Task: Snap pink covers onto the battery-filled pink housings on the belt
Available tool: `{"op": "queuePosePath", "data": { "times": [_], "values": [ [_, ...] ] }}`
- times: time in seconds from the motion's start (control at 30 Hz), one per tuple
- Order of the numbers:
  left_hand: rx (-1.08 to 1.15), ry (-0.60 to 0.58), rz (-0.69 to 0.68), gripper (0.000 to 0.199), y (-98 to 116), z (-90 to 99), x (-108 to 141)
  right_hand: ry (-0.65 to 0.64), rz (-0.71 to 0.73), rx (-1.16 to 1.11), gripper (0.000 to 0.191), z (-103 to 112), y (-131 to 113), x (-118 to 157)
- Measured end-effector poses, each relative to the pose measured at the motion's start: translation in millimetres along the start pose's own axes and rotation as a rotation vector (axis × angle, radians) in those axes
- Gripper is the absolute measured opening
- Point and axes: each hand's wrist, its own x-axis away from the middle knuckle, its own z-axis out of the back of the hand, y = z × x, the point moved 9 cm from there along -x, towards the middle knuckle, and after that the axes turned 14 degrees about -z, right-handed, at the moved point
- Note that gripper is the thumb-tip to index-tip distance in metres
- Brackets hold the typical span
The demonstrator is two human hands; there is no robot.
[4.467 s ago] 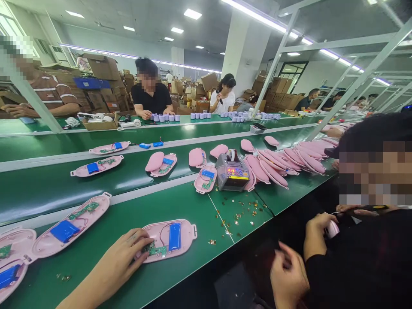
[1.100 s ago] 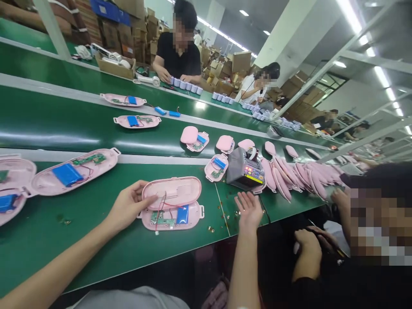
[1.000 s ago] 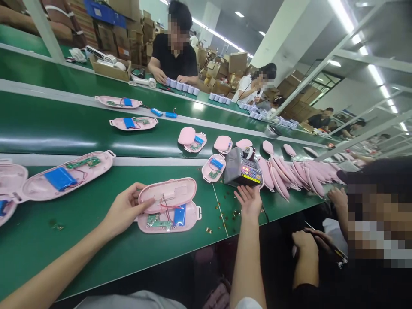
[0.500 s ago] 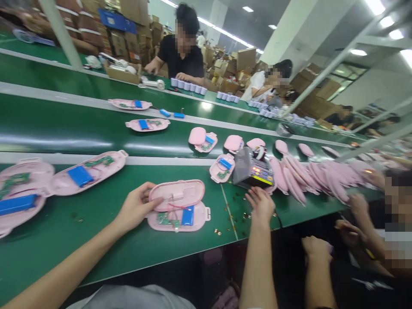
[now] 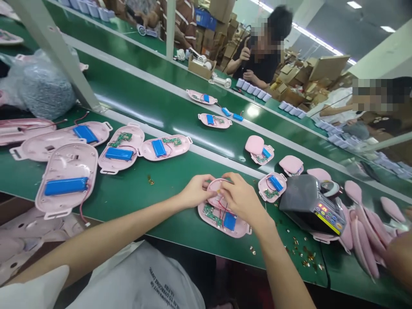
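Note:
My left hand [image 5: 197, 190] grips the left end of a pink cover [image 5: 212, 187], fingers wrapped on its edge. Bent over the same cover from the right is my right hand [image 5: 236, 193], its fingertips pressed near the inner face; whatever they pinch is too small to make out. Below the tilted cover lies a pink shell [image 5: 240, 231] with a green circuit board [image 5: 210, 212] and a blue battery [image 5: 229, 221]. Red wires run between the two parts.
Pink shells with batteries [image 5: 66, 186] lie at the left. A black dispenser [image 5: 310, 206] stands right, beside stacked pink pieces [image 5: 363, 231]. Small copper-coloured bits [image 5: 309, 255] are scattered near it. A bubble-wrapped bundle [image 5: 45, 86] sits far left. People work across the conveyor [image 5: 154, 116].
The view has swung left. My right hand has left the dispenser and come to the pink cover, which my left hand still holds. The person opposite has raised a hand.

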Motion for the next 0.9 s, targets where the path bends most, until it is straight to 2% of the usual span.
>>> {"op": "queuePosePath", "data": {
  "times": [0.13,0.23,0.3,0.4,0.47,0.57,0.63,0.73,0.83,0.9],
  "values": [
    [-0.037,-0.015,-0.036,0.022,-0.9,0.6,-1.6,0.070,0.027,0.100,0.017,-2.5,-5.3,2.8],
    [-0.060,-0.032,-0.048,0.022,-2.4,1.3,-1.7,0.137,-0.021,0.146,0.011,0.7,-9.2,-0.8],
    [-0.075,-0.048,-0.053,0.022,-2.6,1.4,-0.6,0.144,-0.147,0.169,0.011,6.5,-1.4,-6.9],
    [-0.089,-0.067,-0.069,0.020,0.9,1.0,2.4,0.048,-0.390,0.148,0.024,14.0,23.0,-11.2],
    [-0.129,-0.054,-0.119,0.017,8.1,2.6,3.8,-0.012,-0.423,0.074,0.021,16.4,30.9,-8.6],
    [-0.345,-0.092,-0.252,0.015,23.3,0.9,5.6,0.056,-0.293,-0.020,0.004,23.0,25.0,1.4],
    [-0.489,-0.173,-0.321,0.018,29.3,-3.9,8.7,0.180,-0.184,-0.041,0.010,28.1,15.1,14.4],
    [-0.543,-0.301,-0.408,0.027,38.4,-7.3,17.8,0.424,0.018,-0.023,0.013,32.5,-9.5,47.3],
    [-0.653,-0.534,-0.439,0.039,48.2,-15.2,29.5,0.616,0.117,-0.024,0.013,21.6,-27.5,86.3],
    [-0.791,-0.709,-0.318,0.049,45.3,-22.7,32.0,0.650,0.106,-0.088,0.013,4.7,-31.1,104.2]
  ]
}}
